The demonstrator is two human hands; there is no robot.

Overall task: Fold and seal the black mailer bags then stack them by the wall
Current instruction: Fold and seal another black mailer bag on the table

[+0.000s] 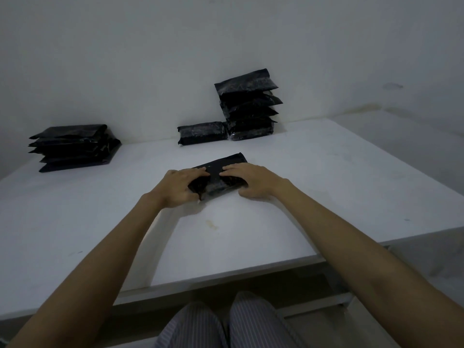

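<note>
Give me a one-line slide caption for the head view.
Both hands press a black mailer bag on the white table; stacks wait by the wall.

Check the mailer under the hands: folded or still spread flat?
Folded: the mailer bag is a compact bundle, both hands, left and right, pressing it.

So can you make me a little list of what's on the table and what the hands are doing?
surface: white table
in hand: black mailer bag, lying flat
left hand: grips the bag's left end
right hand: fingers press on top, thumb at near edge
by the wall: tall stack, single bag to its left
far left: low pile
</note>
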